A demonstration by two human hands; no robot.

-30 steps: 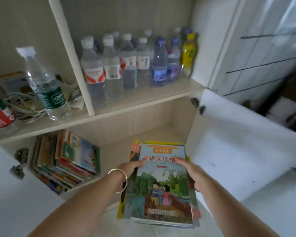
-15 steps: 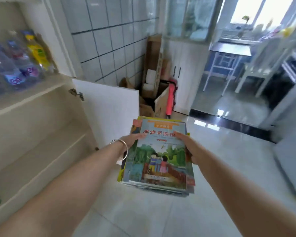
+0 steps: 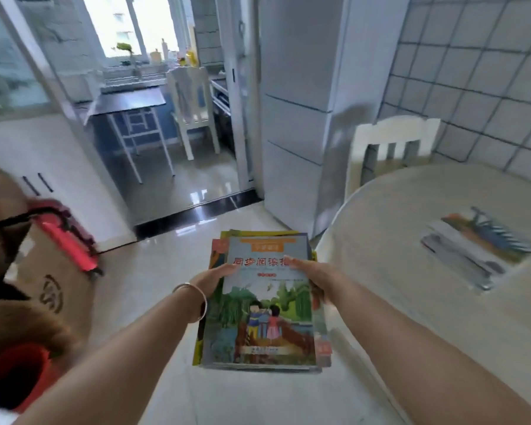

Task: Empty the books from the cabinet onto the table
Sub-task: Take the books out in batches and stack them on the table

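Books in a thick stack of colourful paperbacks (image 3: 262,305) sit in the air between both hands, above the pale glossy tiled floor (image 3: 154,271) and just left of the table's edge. At far left a brown cardboard box (image 3: 51,280) stands beside a red and pink bag (image 3: 69,237), with a red bucket (image 3: 14,375) nearer the camera. The left hand (image 3: 215,279), a silver bangle (image 3: 193,300) on its wrist, grips the stack's left edge, thumb lying on the top cover. That cover shows a blue sky, red Chinese characters and two children among green trees. The right hand (image 3: 311,276) grips the stack's right edge, thumb on top and fingers curled underneath. Behind, a tall white fridge (image 3: 301,118) stands by a doorway. To the right, a round cream table (image 3: 396,240) carries another small pile of blurred picture books (image 3: 475,246), well apart from the held stack. A white wooden chair (image 3: 393,145) stands behind the table against a grey tiled wall (image 3: 472,72).
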